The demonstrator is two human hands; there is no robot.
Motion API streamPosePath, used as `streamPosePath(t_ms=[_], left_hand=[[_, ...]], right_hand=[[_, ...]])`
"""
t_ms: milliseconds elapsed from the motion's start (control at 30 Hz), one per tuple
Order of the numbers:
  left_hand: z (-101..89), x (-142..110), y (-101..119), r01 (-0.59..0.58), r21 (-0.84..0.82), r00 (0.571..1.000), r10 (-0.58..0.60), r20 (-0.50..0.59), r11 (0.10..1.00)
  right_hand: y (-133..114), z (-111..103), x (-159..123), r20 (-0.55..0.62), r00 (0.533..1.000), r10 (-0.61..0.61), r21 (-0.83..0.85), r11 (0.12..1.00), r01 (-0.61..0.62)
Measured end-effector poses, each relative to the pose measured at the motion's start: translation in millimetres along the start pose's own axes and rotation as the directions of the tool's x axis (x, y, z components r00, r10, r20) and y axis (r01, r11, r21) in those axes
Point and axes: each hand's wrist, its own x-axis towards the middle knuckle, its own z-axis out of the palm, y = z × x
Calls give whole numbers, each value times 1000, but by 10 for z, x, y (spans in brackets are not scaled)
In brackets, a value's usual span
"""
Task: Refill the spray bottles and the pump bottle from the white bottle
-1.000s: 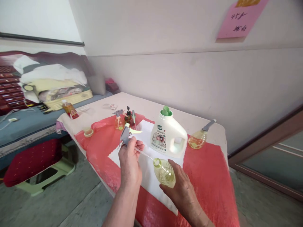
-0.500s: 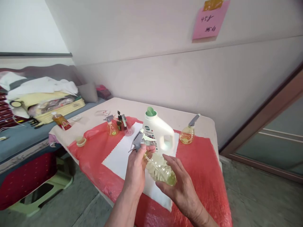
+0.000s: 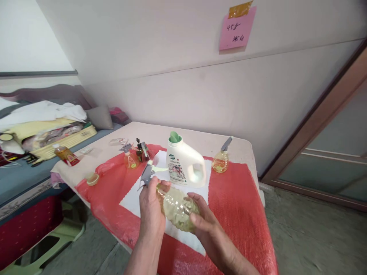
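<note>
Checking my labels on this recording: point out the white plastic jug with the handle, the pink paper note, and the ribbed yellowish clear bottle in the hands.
White plastic jug [image 3: 187,162]: head view, upper body beside handle.
Pink paper note [image 3: 237,32]: head view, sheet's middle.
Ribbed yellowish clear bottle [image 3: 178,206]: head view, body's middle.

Pink note [image 3: 237,32] handwritten "45g" with unclear characters, white jug's [image 3: 186,164] label reading "Saladgarden"-like, blurred

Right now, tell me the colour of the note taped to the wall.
The note is pink; it shows best in the head view.
</note>
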Motion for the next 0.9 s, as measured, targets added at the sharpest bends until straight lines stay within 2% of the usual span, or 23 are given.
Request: streamPosePath(t_ms=[67,100,200,267,300,400,467,567,633,733,800,900], left_hand=[[-13,20,32,-30,19,1000,30,3,999],[-17,23,41,-17,33,999,16,32,999],[-11,7,38,14,72,993,-22,117,997],[-1,-8,26,-10,76,995,2,102,997],[4,-13,25,-27,75,997,22,71,997],[6,-12,46,-70,98,997,73,-28,993],[-6,1,71,-74,133,996,80,-37,988],[-24,24,90,-54,197,998,56,-4,979],[-23,23,87,-56,225,998,63,-23,973],[9,-13,78,-68,217,995,81,-54,974],[34,-46,83,-84,215,996,90,-19,973],[39,-68,109,-81,251,997,75,35,965]], right_hand=[[31,12,-2,-34,998,-56,-39,998,54],[57,13,2,-66,997,-26,-36,999,24],[127,4,22,-95,967,235,39,972,-232],[130,2,28,-77,943,324,65,945,-319],[116,3,26,-61,951,304,66,952,-300],[61,1,8,-17,994,110,58,992,-109],[64,-18,5,-19,999,34,40,999,-33],[130,-58,26,-58,991,123,13,992,-123],[156,-64,34,-66,983,170,-7,985,-171],[115,-33,5,-1,999,39,-20,999,-39],[65,-13,-26,60,998,-27,9,1000,27],[6,-31,-57,89,996,27,21,999,-29]])
